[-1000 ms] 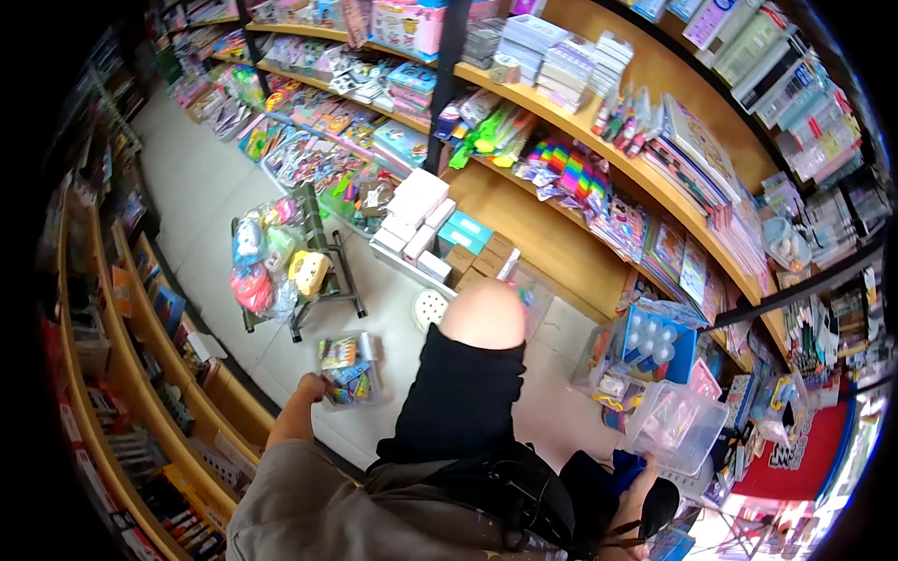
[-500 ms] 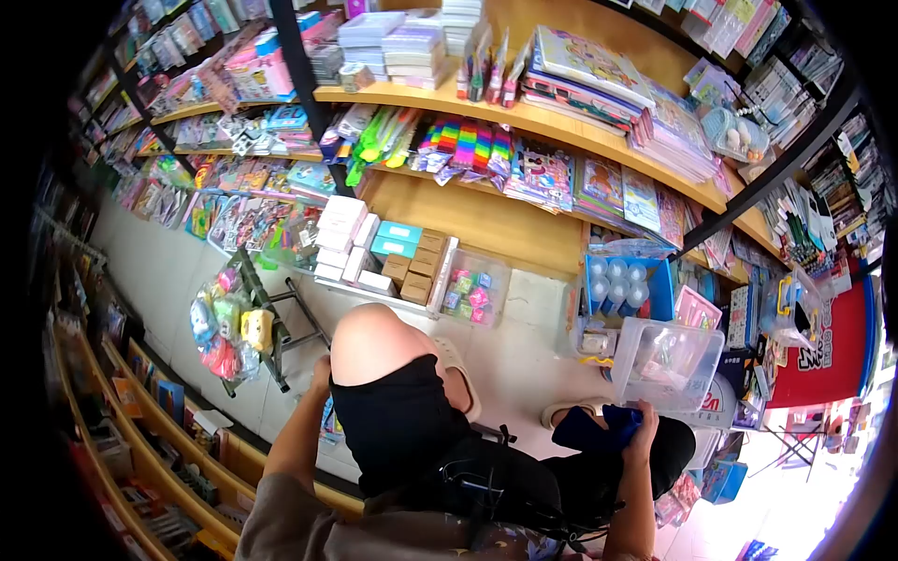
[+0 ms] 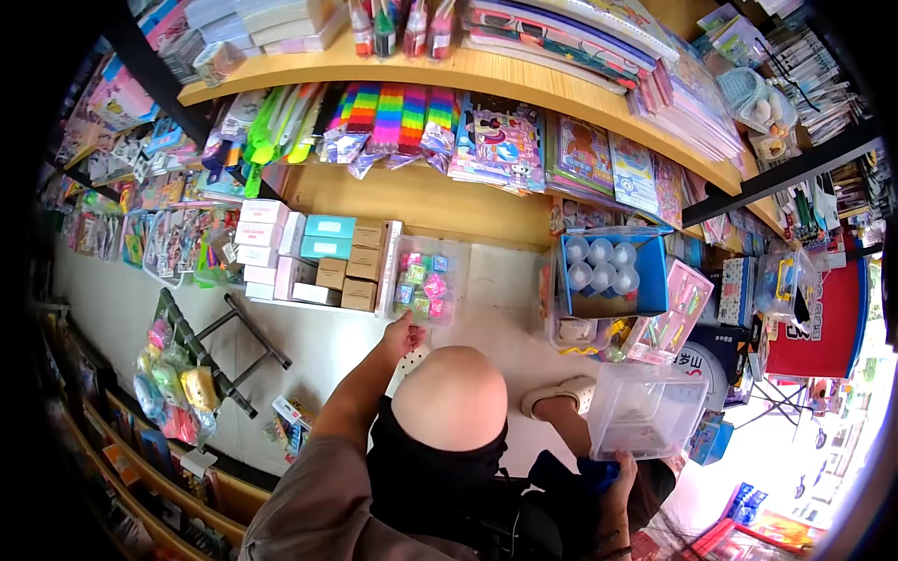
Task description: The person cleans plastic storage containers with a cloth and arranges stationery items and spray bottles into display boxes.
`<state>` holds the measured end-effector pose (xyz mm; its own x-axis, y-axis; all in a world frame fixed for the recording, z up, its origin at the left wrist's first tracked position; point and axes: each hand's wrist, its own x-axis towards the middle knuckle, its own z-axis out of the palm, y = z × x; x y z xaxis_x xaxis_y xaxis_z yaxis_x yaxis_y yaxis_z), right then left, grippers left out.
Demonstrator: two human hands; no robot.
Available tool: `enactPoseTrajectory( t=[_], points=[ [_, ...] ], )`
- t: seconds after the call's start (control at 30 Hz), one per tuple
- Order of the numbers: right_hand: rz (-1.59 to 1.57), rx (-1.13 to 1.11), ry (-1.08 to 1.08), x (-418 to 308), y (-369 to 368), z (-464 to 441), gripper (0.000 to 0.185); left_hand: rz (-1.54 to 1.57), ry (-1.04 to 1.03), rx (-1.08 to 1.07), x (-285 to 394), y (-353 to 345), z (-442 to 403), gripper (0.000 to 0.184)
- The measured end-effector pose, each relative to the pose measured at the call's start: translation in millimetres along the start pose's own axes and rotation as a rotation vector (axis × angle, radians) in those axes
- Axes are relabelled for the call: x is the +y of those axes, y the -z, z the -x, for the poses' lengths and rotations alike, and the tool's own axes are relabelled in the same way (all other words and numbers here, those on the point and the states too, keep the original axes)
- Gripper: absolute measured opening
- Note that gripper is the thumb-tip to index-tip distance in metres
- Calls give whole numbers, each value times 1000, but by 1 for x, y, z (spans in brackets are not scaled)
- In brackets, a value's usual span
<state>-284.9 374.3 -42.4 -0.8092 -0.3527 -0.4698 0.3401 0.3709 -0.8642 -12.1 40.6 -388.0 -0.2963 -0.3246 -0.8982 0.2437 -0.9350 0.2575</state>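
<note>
My left hand [image 3: 402, 338] reaches down to the near corner of a shallow clear plastic tub [image 3: 452, 316] on the floor, its fingers curled at the rim. Small pink, green and blue packs [image 3: 426, 285] lie inside the tub. Beside my right thigh, my right hand [image 3: 619, 475] is closed on a bunched dark blue cloth [image 3: 571, 475]. Its fingertips meet the lower edge of a larger clear plastic bin [image 3: 647, 411]; whether they also grip the bin, I cannot tell.
Left of the tub, a white tray [image 3: 391, 266] holds white, teal and brown boxes. A blue box [image 3: 655, 301] with clear-topped cylinders stands at right. Ahead is a wooden shelf [image 3: 449, 79] with stationery. A folding stool frame [image 3: 210, 351] and bagged colourful items [image 3: 178, 388] are at left.
My left hand has moved from beside my knee forward and right to the tub. The view has come closer to the shelf. The clear bin now sits lower, uncovering more of a pink box.
</note>
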Motion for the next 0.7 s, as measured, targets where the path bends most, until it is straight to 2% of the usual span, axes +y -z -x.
enactPoseTrajectory(
  t=[0.13, 0.23, 0.4, 0.5, 0.67, 0.7],
  points=[
    [-25, 42, -49, 5, -1, -5, 25, 134, -144, -15, -14, 5, -19, 27],
    [-46, 44, -68, 3, -5, -11, 29, 56, -156, -81, -9, 19, 1, 22],
    [-21, -21, -34, 8, -4, -28, 34, -310, -222, -30, 12, 32, 105, 16],
    [-73, -57, -10, -2, -18, -20, 24, -429, -282, -71, 25, 67, 144, 15],
    [-71, -53, -13, 3, -14, -17, 28, -562, -281, -20, 42, 150, 191, 12],
    [-61, -37, -24, 5, -11, -17, 30, -716, -344, -94, 46, 170, 196, 13]
  ],
)
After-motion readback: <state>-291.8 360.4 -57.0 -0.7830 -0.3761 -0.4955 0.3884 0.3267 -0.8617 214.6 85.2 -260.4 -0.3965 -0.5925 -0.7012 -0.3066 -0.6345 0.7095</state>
